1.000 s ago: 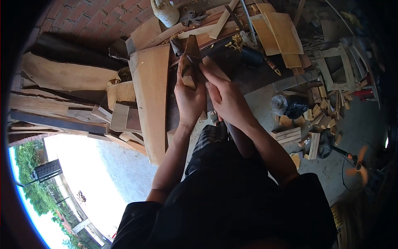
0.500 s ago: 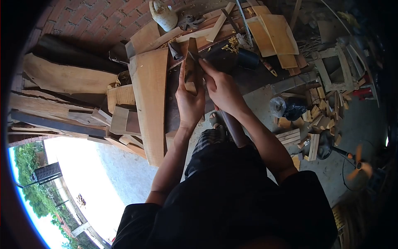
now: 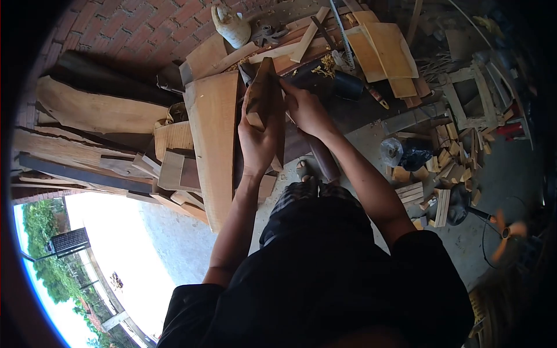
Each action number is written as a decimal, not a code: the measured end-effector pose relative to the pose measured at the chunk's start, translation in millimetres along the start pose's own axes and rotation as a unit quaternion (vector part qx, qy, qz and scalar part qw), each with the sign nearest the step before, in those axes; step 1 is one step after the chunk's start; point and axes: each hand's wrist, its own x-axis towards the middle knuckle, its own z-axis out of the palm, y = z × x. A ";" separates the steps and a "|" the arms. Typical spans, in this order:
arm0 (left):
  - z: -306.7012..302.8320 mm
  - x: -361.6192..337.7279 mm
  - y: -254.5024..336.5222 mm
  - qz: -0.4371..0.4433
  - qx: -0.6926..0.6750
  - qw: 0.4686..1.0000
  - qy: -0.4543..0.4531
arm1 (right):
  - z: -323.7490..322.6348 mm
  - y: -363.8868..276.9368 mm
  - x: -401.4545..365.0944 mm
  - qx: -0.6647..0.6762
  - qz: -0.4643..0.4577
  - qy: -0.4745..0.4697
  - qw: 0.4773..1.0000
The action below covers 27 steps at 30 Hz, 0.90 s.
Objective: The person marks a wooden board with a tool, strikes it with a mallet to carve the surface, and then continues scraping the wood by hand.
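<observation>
A long wooden piece [image 3: 264,95] with a dark face and a paler, angled near end stands tilted up between my hands. My left hand [image 3: 258,144] is wrapped around its lower left side, fingers running up along the edge. On the other side, my right hand [image 3: 307,112] is closed at the piece's right edge; its fingertips are partly hidden. Behind and below lies a dark bench surface [image 3: 360,113], with a wide pale board [image 3: 214,145] to the left of my hands. A dark rounded beam [image 3: 324,159] extends from under my right forearm toward my legs.
Stacked boards [image 3: 98,107] fill the left side. A whitish plastic jug [image 3: 231,26], wood shavings [image 3: 326,65], a dark cylinder [image 3: 347,85] and thin yellowish panels [image 3: 386,49] lie at the back. Offcuts [image 3: 447,156] and an orange-bladed fan [image 3: 506,232] are on the right.
The wooden piece has turned in my hands, showing more of its broad face and near end. My left hand has shifted slightly left and down; my right hand remains at the edge.
</observation>
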 end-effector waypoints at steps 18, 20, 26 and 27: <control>-88.5 90.9 -76.5 -0.236 -0.178 0.911 -0.288 | -63.5 72.8 -42.5 0.179 0.188 -0.052 0.964; -71.8 105.2 -98.7 -0.239 -0.167 0.908 -0.301 | -60.9 80.2 -52.3 0.193 0.184 -0.053 0.962; 0.7 154.4 -180.8 -0.157 0.111 0.920 -0.342 | -34.3 95.1 -63.1 0.180 0.219 -0.030 0.959; 11.2 157.4 -181.1 -0.158 0.107 0.919 -0.344 | -25.6 97.9 -62.2 0.156 0.201 -0.020 0.967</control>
